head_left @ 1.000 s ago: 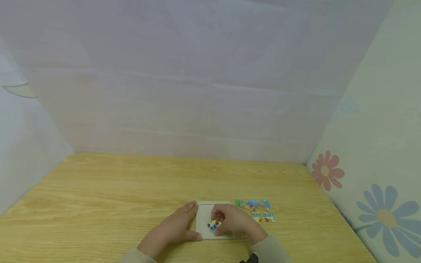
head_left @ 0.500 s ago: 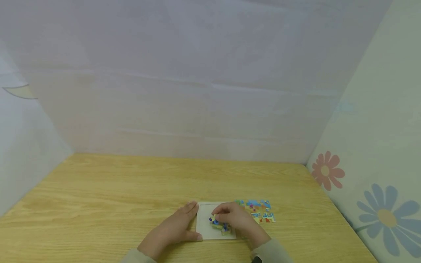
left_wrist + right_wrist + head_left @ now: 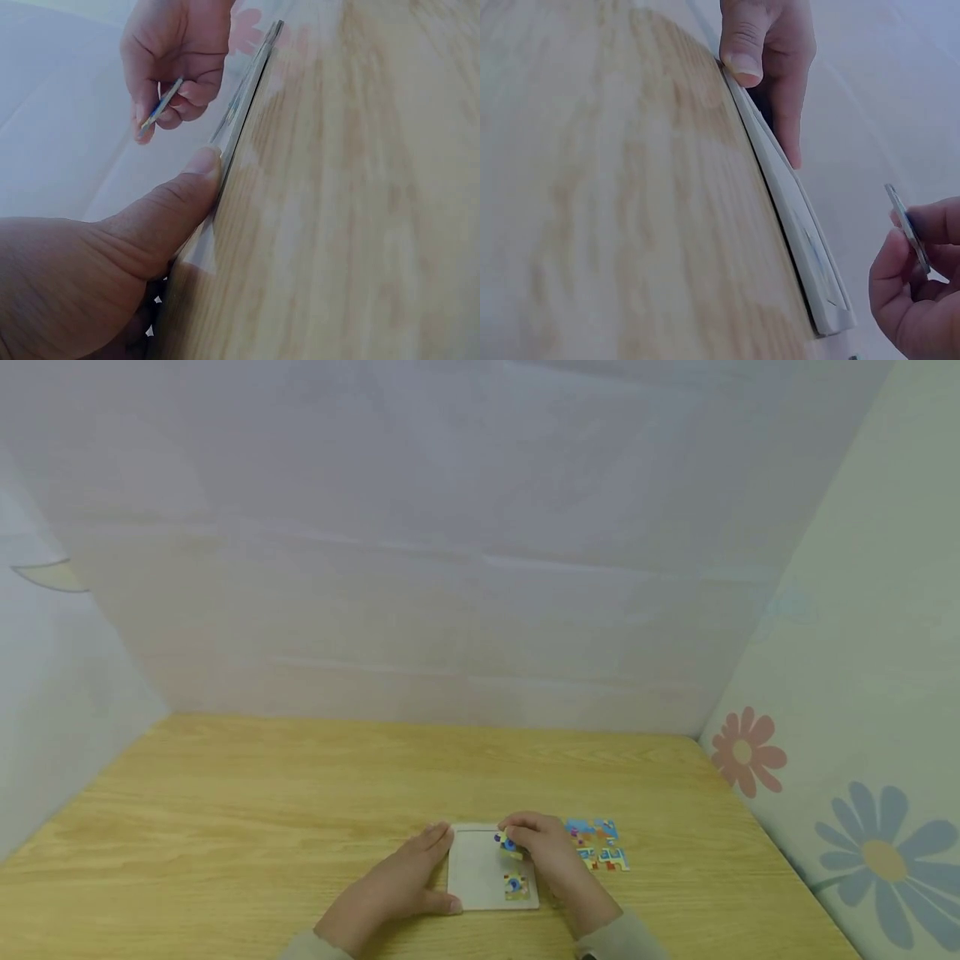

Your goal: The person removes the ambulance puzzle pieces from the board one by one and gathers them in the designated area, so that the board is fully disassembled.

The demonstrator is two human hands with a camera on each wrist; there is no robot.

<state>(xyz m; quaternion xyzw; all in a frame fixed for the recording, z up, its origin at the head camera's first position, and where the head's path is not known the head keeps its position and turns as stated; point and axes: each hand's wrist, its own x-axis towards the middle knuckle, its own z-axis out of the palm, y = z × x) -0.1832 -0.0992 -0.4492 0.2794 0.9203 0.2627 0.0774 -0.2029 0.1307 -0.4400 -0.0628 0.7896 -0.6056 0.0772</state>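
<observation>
A shallow, pale puzzle tray lies on the table in the head view. My left hand rests along its left side, fingers extended to the far corner and thumb pressing the near edge. Between thumb and fingers, my right hand pinches a yellow and blue jigsaw piece. That piece is tilted, held above the tray's far right part, and both wrist views show it edge-on. Another jigsaw piece, yellow with a blue round shape, lies in the tray's near right corner.
Several colourful jigsaw pieces lie on the wooden table just right of the tray, partly hidden by the right hand. Pale cloth walls enclose the table at the back and sides; the right one carries printed flowers.
My right hand has moved away from me and slightly right, carrying the pinched piece, which uncovers the piece in the tray's near right corner. The left hand has stayed in place.
</observation>
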